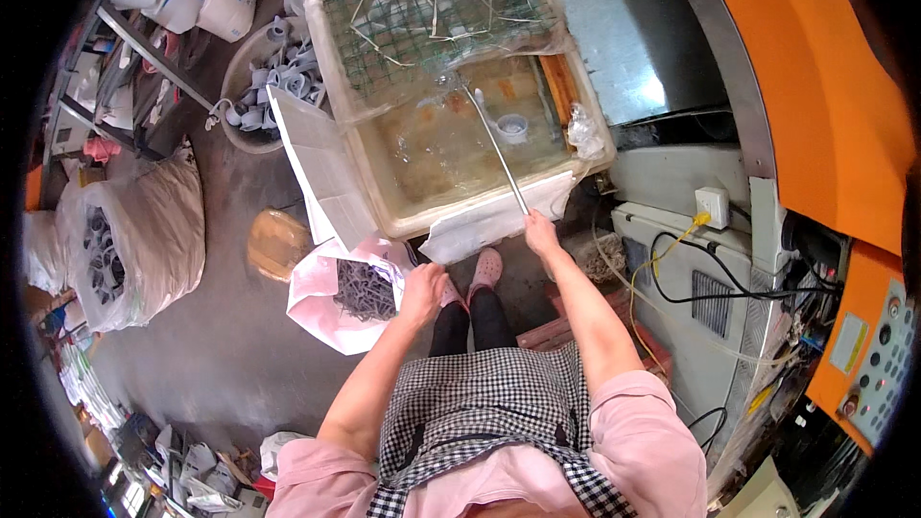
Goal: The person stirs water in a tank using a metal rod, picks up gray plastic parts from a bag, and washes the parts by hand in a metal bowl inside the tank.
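Observation:
My right hand [540,233] is closed round the end of a long thin metal rod [501,155]. The rod slants forward over a pale plastic tub [399,223] of water, its far tip near the edge of a green mesh [384,24]. Beside the rod, a light grey ring-shaped part [512,128] sits in the water. My left hand [422,293] has its fingers curled, at the right edge of an open pink-and-white bag [309,299]. What those fingers hold, if anything, is hidden. Thin dark grey scrap pieces [365,291] fill the bag.
Left of the tub stands a round basin of grey plastic parts [288,77], with a white board [312,153] leaning between. A large clear sack [163,230] stands further left. At right are an orange machine [815,58] and a yellow cable [662,249].

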`<action>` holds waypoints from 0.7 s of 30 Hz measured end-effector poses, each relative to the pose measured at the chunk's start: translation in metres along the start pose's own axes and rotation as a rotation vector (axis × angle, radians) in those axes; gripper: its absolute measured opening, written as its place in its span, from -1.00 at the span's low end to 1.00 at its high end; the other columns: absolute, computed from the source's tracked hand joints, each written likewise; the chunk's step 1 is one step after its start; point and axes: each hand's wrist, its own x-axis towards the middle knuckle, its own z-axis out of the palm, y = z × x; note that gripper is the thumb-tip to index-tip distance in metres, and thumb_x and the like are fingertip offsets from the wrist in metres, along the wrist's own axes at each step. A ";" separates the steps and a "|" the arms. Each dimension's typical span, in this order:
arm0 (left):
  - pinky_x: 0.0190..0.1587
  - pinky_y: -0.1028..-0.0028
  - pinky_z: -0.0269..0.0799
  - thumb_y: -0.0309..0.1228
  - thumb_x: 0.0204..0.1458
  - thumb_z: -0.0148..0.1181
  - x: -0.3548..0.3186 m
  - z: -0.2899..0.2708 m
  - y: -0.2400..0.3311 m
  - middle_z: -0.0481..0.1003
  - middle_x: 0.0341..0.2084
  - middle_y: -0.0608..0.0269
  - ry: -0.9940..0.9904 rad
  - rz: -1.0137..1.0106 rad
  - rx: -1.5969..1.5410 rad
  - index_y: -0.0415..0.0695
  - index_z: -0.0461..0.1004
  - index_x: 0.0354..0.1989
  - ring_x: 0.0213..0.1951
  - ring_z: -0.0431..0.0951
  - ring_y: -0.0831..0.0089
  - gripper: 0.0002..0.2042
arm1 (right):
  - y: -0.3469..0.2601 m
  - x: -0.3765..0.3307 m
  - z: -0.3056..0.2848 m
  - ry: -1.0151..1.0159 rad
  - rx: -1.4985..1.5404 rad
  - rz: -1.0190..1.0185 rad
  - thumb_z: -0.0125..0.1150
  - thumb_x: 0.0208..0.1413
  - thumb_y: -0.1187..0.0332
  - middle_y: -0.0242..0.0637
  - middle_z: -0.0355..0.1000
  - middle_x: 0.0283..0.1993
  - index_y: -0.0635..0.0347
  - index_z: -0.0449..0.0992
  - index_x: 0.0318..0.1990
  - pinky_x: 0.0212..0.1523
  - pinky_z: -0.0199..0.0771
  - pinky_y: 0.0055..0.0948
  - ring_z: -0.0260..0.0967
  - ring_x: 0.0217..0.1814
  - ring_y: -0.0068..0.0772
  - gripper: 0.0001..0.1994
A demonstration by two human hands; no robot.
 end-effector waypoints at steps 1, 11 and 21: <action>-0.34 0.34 0.46 -0.35 0.00 0.13 0.012 0.013 0.010 0.47 -0.43 -0.02 -0.022 0.045 -0.040 -0.30 0.42 -0.28 -0.44 0.51 0.17 -0.76 | 0.020 0.001 0.018 -0.060 0.161 0.175 -0.10 0.16 0.27 -0.05 0.41 -0.39 0.18 0.29 0.04 -0.36 0.44 -0.24 0.43 -0.35 -0.09 -0.67; -0.75 0.48 0.28 -0.06 0.13 -0.10 0.053 0.042 -0.015 0.34 -0.65 0.27 -0.195 -0.774 -0.923 -0.12 0.34 -0.23 -0.68 0.37 0.50 -0.65 | -0.147 -0.058 0.072 -0.433 0.624 0.439 -0.07 0.14 0.29 -0.11 0.45 -0.26 0.29 0.32 -0.02 -0.22 0.40 -0.31 0.39 -0.24 -0.30 -0.68; -0.40 0.02 0.29 -0.23 0.13 -0.09 -0.037 0.053 -0.081 0.42 -0.54 -0.22 0.186 -0.477 0.101 -0.12 0.32 -0.24 -0.39 0.42 -0.21 -0.78 | -0.055 0.022 0.069 -0.318 0.631 0.268 -0.12 0.19 0.36 -0.32 0.43 -0.36 0.22 0.40 -0.03 -0.35 0.38 -0.59 0.35 -0.37 -0.56 -0.73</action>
